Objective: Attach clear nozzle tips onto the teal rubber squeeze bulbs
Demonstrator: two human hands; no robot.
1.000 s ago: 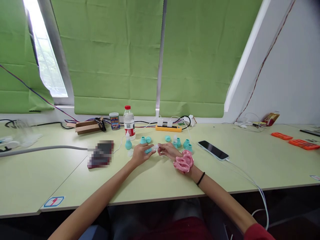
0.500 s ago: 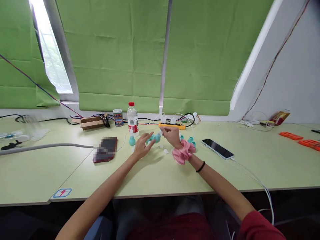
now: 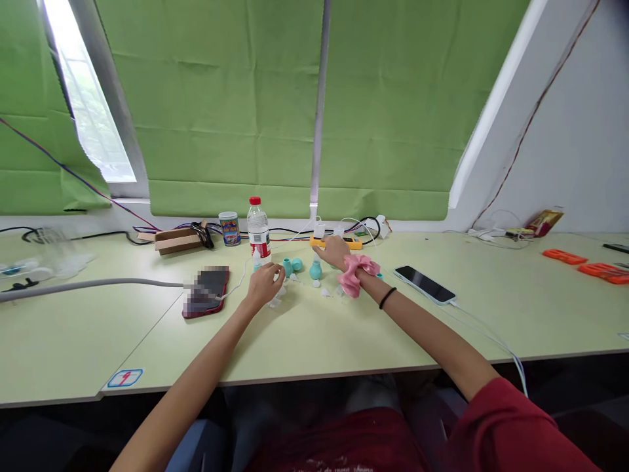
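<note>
A teal squeeze bulb (image 3: 315,270) with a white nozzle stands upright on the table. My right hand (image 3: 335,253) is closed at the top of that nozzle, with a pink scrunchie on the wrist. To the left, my left hand (image 3: 266,282) rests low over the table, fingers curled together; what they hold, if anything, is hidden. Just beyond its fingertips lie a teal bulb (image 3: 297,264) and an open-necked one (image 3: 287,267). Another bulb with a white nozzle (image 3: 257,257) is partly hidden behind my left hand. Small white pieces (image 3: 325,293) are scattered in front.
A water bottle (image 3: 259,231), a can (image 3: 229,229) and a cardboard box (image 3: 179,240) stand at the back. A yellow power strip (image 3: 344,242) lies behind my right hand. Phones lie left (image 3: 209,292) and right (image 3: 425,284), with cables. Orange objects (image 3: 564,256) sit far right.
The bulb with the nozzle has gone from between my hands to standing on the table. My left hand has let go of it and moved left and down. My right hand stays at its nozzle.
</note>
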